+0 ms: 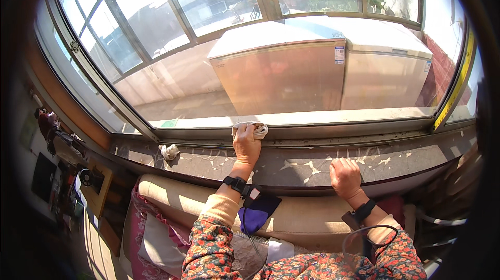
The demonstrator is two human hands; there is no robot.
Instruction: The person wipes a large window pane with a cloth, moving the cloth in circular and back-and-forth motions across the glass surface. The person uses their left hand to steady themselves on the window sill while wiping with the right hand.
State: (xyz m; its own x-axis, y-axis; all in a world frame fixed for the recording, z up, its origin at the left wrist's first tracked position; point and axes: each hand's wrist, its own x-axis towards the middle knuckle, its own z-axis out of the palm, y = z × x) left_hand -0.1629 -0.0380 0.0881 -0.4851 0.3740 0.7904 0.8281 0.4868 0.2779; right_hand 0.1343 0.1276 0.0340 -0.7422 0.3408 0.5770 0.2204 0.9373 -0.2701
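My left hand (247, 147) grips a pale folded cloth (261, 131) and holds it against the bottom rail (320, 133) of the metal window frame, at the foot of the glass. On the brown patterned windowsill (273, 166), my right hand (346, 178) rests with its fingers curled in; nothing shows in it, though its palm is hidden. A second crumpled cloth (169, 152) lies on the sill to the left of my left hand.
Below the sill runs a beige sofa back (312, 211) with a purple cloth (256, 213) draped over it. A pale cushion (162, 241) lies at left. Cables hang from straps on both wrists. Beyond the glass stand two chest freezers (281, 80).
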